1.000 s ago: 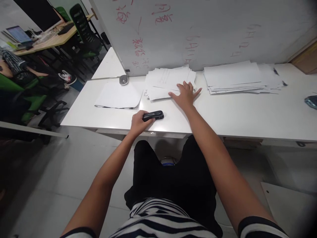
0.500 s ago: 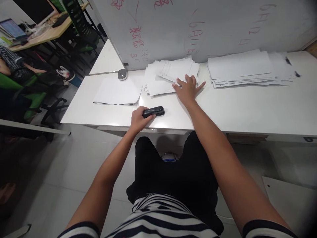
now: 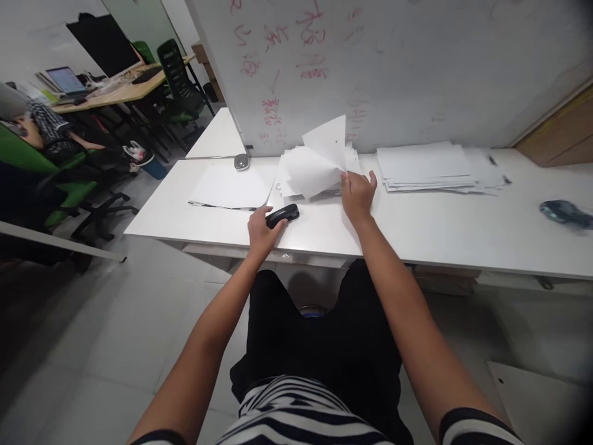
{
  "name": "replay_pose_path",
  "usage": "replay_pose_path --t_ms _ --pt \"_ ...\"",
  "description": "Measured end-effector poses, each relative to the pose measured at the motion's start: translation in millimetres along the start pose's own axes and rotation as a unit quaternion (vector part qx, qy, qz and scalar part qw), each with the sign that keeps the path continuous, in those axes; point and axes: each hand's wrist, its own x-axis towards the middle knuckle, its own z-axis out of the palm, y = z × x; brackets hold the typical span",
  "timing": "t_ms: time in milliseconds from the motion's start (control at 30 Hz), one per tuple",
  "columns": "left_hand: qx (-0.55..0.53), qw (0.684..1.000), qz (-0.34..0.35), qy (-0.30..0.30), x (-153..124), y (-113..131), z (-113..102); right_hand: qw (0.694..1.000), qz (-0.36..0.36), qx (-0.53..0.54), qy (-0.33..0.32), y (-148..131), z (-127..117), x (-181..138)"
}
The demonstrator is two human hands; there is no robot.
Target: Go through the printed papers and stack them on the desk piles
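Observation:
My left hand (image 3: 265, 233) is closed around the rear end of a black stapler (image 3: 283, 216), which lies on the white desk near its front edge. A sheet of paper (image 3: 317, 162) is pinched at its right side in my right hand (image 3: 358, 195); it bends up off the loose paper pile (image 3: 286, 179) beneath it. Left of that pile lies a flat stack of paper (image 3: 229, 187). Another, thicker paper stack (image 3: 424, 165) sits to the right of my right hand.
A whiteboard (image 3: 407, 80) with red writing stands along the back of the desk (image 3: 445, 228). A grey mouse (image 3: 241, 162) is at the back left. A dark glossy object (image 3: 565, 213) and a cardboard box (image 3: 558, 136) are at the right. A seated person (image 3: 50, 123) is far left.
My right hand has gone from spread fingers on the paper pile to pinching a sheet, which is now lifted and bent. My left hand still holds the stapler. The view has tilted up.

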Motion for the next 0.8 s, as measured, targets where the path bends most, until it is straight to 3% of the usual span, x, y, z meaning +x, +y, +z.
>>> replay_pose_path --t_ms 100,200,267,333,400,500,533,600,800 --pt "-0.002 0.996 0.064 0.059 -5 -3 -2 0.998 -0.048 0.002 0.029 -17 -41 -30" --pt "-0.047 0.989 0.11 0.088 -29 6 -4 0.997 -0.065 -0.009 0.049 -31 -87 -82" --pt "-0.12 0.985 0.08 0.096 -61 24 -3 0.997 -0.06 -0.018 0.05 -36 -113 -120" --pt "-0.224 0.972 -0.036 0.058 -100 46 1 0.998 -0.048 -0.025 0.04 -36 -132 -151" --pt "-0.332 0.918 -0.216 -0.024 -136 67 6 0.999 -0.031 -0.027 0.025 -32 -144 -175" --pt "-0.475 0.78 -0.383 -0.139 -163 85 15 1.0 -0.015 -0.017 -0.005 -24 -151 -195" --pt "-0.514 0.743 -0.397 -0.164 -165 87 17 1.0 -0.018 -0.014 -0.017 -21 -151 -199" --pt "-0.572 0.699 -0.384 -0.192 -161 87 19 0.998 -0.041 -0.016 -0.048 -17 -152 -204" --pt "-0.643 0.639 -0.344 -0.245 -135 83 0 0.978 -0.145 -0.049 -0.144 -8 -159 -206"
